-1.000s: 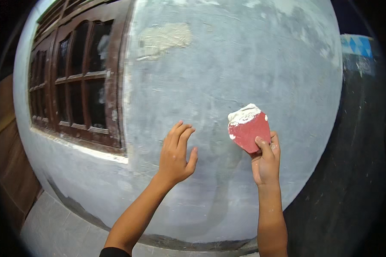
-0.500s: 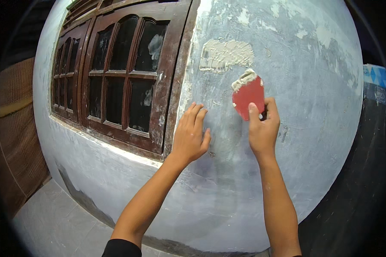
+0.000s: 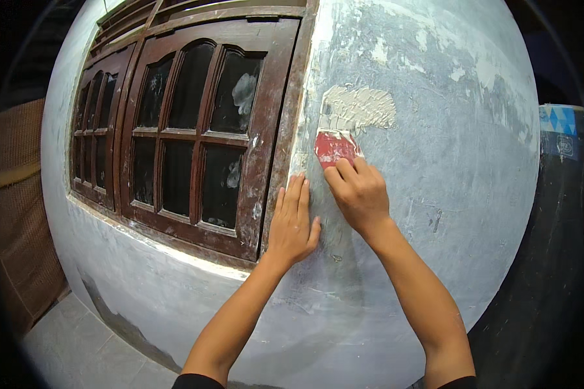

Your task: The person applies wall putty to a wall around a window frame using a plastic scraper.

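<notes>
My right hand (image 3: pixel 362 193) grips a flat red putty scraper (image 3: pixel 336 150), fingers on its near side, thumb hidden. The scraper's upper edge meets the wall just under a cream patch of putty (image 3: pixel 363 107) with a rough, ridged surface. Some putty is smeared along that edge and over the red face. My left hand (image 3: pixel 293 220) lies open against the grey-blue wall (image 3: pixel 422 279), fingers stretched upward together, beside the window frame (image 3: pixel 280 149). It holds nothing.
A brown wooden window (image 3: pixel 191 136) with dark panes fills the wall's left part. Woven brown sheeting (image 3: pixel 26 214) hangs at the far left above grey floor tiles (image 3: pixel 78 343). To the right stands a dark surface with a blue-and-white patterned band (image 3: pixel 562 120).
The scraper, loaded with putty and held off to the right before, has moved left and turned its edge to the wall below the patch. My left hand has flattened its fingers against the wall.
</notes>
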